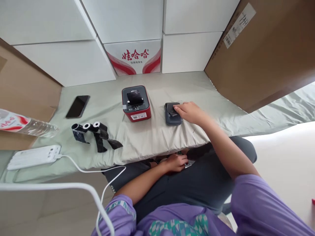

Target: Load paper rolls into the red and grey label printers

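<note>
My right hand [189, 111] reaches over a small dark blue mini printer [173, 120] on the cloth-covered surface. Its fingertips are closed on a short black paper strip [169, 108] at the top of that device. My left hand [176, 162] lies in my lap below the surface's edge, fingers curled; something pale shows beside them, too hidden to name. Left of the mini printer stands a larger red and black printer [136, 104], a black printed strip [135, 97] lying across its top.
Several rolls of black paper [97, 131] trail strips at the left. Nearby are a dark phone [78, 106], a water bottle [27, 124] on its side and a white power bank [34, 157] with a white cable. White boxes [137, 59] and a brown carton [265, 55] line the back.
</note>
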Tool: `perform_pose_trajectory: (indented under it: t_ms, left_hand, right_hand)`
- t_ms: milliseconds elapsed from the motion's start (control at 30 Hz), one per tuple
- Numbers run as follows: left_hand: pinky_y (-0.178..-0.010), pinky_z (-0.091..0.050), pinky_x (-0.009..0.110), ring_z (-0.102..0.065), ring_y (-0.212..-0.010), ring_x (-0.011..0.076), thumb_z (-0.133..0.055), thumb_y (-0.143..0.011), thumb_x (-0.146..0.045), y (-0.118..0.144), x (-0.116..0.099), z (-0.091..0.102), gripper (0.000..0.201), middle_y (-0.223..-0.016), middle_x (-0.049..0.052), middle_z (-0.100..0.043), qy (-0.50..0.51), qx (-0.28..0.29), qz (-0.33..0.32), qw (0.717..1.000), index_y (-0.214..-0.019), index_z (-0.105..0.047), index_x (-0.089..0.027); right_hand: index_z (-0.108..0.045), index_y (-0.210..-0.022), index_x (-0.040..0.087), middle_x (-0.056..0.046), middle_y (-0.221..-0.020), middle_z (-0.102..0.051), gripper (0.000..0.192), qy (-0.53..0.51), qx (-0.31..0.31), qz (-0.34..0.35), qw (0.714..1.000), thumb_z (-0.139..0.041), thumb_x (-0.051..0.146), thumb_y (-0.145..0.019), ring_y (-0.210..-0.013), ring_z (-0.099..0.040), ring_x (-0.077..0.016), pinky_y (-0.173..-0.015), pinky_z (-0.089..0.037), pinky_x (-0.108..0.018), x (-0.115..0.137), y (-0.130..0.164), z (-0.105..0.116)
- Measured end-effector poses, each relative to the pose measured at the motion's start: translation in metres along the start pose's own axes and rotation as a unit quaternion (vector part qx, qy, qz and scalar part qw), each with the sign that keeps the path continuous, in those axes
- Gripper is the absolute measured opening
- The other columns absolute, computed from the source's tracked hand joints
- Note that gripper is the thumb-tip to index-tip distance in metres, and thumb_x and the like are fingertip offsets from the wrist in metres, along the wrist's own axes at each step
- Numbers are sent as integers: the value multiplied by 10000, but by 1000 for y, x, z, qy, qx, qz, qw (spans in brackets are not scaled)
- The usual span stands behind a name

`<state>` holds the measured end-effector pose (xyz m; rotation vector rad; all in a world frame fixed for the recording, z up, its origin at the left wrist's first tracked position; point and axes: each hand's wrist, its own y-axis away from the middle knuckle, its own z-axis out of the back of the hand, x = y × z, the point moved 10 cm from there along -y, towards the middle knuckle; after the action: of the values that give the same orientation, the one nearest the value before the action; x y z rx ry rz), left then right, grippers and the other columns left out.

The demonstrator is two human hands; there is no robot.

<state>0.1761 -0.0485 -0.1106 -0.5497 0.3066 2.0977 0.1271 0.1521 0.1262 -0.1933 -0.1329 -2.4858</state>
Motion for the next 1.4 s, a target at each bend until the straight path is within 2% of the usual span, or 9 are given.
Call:
perform_pose_trajectory:
  t_ms: [200,333,400,467,533,600,767,1233,1400]
  left_hand:
    - [-660,-482,329,-695,-890,179,-543,-1008,-228,16,-46,48,129,-1070,52,-742,-62,-52,-131,988,-1019,-672,-221]
    - [-665,-465,336,-666,-788,165,-559,-984,-239,78,-60,169,105,-958,10,-741,-84,-346,-147,923,-1007,-658,-267]
    - [-769,-497,350,-673,-867,200,-566,-963,-199,131,-19,243,136,-947,25,-710,-52,-523,21,851,-1047,-643,-274]
    - [-849,-496,357,-648,-945,211,-579,-972,-217,199,45,294,103,-999,41,-664,43,-655,247,713,-1061,-615,-253]
    - [-844,-474,327,-592,-892,177,-627,-942,-218,247,94,318,148,-957,18,-582,168,-729,328,577,-1073,-561,-234]
    - [-748,-427,295,-542,-801,156,-667,-898,-197,264,139,327,225,-882,-6,-530,285,-723,373,507,-1055,-511,-231]
    - [-548,-280,254,-489,-669,131,-682,-746,-155,252,193,323,325,-791,-25,-548,391,-592,462,532,-1033,-551,-232]
    - [-475,-181,199,-448,-541,89,-710,-618,-239,249,197,314,402,-684,-71,-542,440,-574,439,533,-982,-538,-222]
    - [-512,-273,201,-490,-609,98,-775,-676,-284,257,194,325,291,-736,-33,-608,387,-554,448,585,-921,-646,-192]
  right_hand:
    - [-757,-1307,145,-197,-1079,-780,504,-94,-182,-1,979,-359,353,-1078,-1097,-649,-361,-968,-492,-530,-5,20,11]
    - [-746,-1288,177,-187,-1102,-774,461,-176,-279,71,941,-382,350,-1062,-1074,-666,-342,-991,-526,-548,31,38,15]
    - [-691,-1368,208,-177,-1209,-763,446,-239,-268,105,927,-402,340,-1055,-1164,-673,-332,-1039,-537,-543,58,34,6]
    - [-573,-1505,224,-181,-1431,-689,498,-319,-245,105,910,-439,347,-1042,-1334,-634,-324,-1123,-521,-542,79,19,-9]
    - [-428,-1613,205,-205,-1615,-549,618,-401,-231,74,884,-487,386,-1026,-1486,-543,-327,-1200,-486,-539,92,-4,-28]
    - [-312,-1667,192,-214,-1699,-446,730,-465,-224,32,856,-517,443,-1013,-1564,-466,-325,-1254,-449,-534,97,-28,-48]
    - [-219,-1708,202,-194,-1734,-396,833,-482,-229,-21,846,-469,599,-1020,-1586,-434,-314,-1312,-381,-540,99,-59,-78]
    - [-275,-1689,208,-173,-1730,-414,799,-484,-223,4,846,-497,583,-1019,-1592,-427,-297,-1311,-381,-525,96,-57,-90]
    - [-305,-1667,185,-190,-1692,-455,766,-496,-244,18,833,-501,565,-1031,-1557,-467,-294,-1307,-390,-515,91,-60,-96]
